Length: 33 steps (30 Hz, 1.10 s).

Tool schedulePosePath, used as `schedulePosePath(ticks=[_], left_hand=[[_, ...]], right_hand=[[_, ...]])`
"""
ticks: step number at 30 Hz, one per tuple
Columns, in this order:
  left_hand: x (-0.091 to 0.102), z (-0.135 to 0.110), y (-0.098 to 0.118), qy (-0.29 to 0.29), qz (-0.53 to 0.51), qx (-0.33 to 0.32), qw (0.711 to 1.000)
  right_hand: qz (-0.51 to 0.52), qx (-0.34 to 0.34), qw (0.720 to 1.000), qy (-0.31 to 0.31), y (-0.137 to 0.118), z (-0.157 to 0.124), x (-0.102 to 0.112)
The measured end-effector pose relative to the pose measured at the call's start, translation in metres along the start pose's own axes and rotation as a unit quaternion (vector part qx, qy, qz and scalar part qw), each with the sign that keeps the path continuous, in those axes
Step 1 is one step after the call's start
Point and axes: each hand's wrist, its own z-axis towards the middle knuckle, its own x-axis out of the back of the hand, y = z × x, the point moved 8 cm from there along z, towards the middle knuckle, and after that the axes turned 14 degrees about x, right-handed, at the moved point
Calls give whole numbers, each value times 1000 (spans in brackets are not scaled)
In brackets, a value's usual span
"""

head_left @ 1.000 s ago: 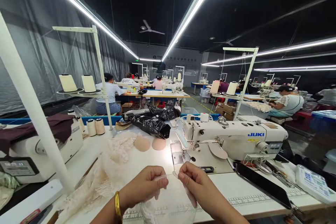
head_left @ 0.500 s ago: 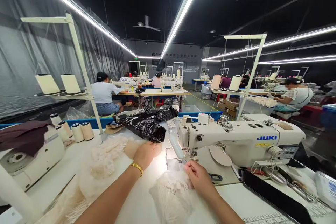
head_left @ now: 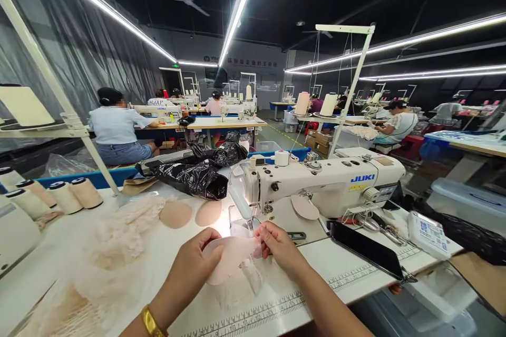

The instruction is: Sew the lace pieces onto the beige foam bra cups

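In my left hand is a pale pink oval bra pad, pinched between thumb and fingers. My right hand pinches the edge of a sheer cream lace piece, right by the pad's right end; whether it grips the pad too I cannot tell. The lace hangs below and partly behind the pad, over the table front. Both hands are just in front of the lit needle area of a white sewing machine. Two beige oval pads, a left one and a right one, lie farther back.
A heap of cream lace covers the table's left side. Black plastic bags lie behind the pads. A black phone and thread snips are at right, thread cones at left. Co-workers sit at machines beyond.
My left hand has come back from the pads on the table with one pad, bringing it up to the lace in my right hand. The view has turned rightward.
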Motion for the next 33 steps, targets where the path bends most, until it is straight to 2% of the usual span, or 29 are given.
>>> schedulePosePath(ticks=[3, 7, 9, 11, 13, 16, 18, 21, 24, 25, 26, 28, 29, 30, 31, 32, 33], left_hand=[[-11, 1, 5, 2, 32, -20, 999], [-10, -4, 16, 28, 87, -78, 993], [-4, -18, 30, 44, 91, -143, 985], [-2, -39, 49, 22, 71, -219, 973], [-2, -57, 64, -46, 38, -253, 966], [-9, -72, 75, -201, -34, -232, 951], [-14, -77, 74, -307, -90, -212, 923], [-22, -74, 58, -406, -136, -155, 890], [-28, -65, 31, -441, -134, -51, 886], [-25, -60, 24, -419, -127, -31, 899], [-17, -52, 19, -368, -114, -26, 922], [10, -38, 17, -196, -51, -77, 976], [26, -35, 20, -94, -4, -128, 987], [40, -36, 25, 4, 49, -192, 980], [48, -40, 31, 86, 103, -265, 955], [50, -47, 35, 144, 157, -339, 916], [46, -52, 36, 178, 211, -402, 873]], right_hand=[[-4, 15, 1000, -10, -9, -5, -6], [-58, 47, 997, -22, -34, -15, -13], [-136, 81, 986, -56, -59, -21, -19], [-210, 110, 963, -127, -88, -28, -31], [-236, 115, 940, -215, -115, -34, -47], [-260, 126, 903, -317, -152, -38, -64], [-265, 128, 886, -358, -168, -36, -69], [-288, 124, 876, -368, -178, -30, -69], [-324, 149, 876, -325, -178, -22, -65], [-342, 172, 875, -297, -178, -19, -64], [-364, 208, 868, -265, -178, -18, -64], [-417, 303, 835, -194, -177, -18, -68], [-442, 351, 810, -159, -174, -20, -71], [-462, 392, 785, -128, -168, -23, -74], [-482, 419, 763, -101, -159, -24, -76], [-499, 436, 744, -81, -147, -25, -78], [-515, 448, 727, -76, -132, -25, -80]])
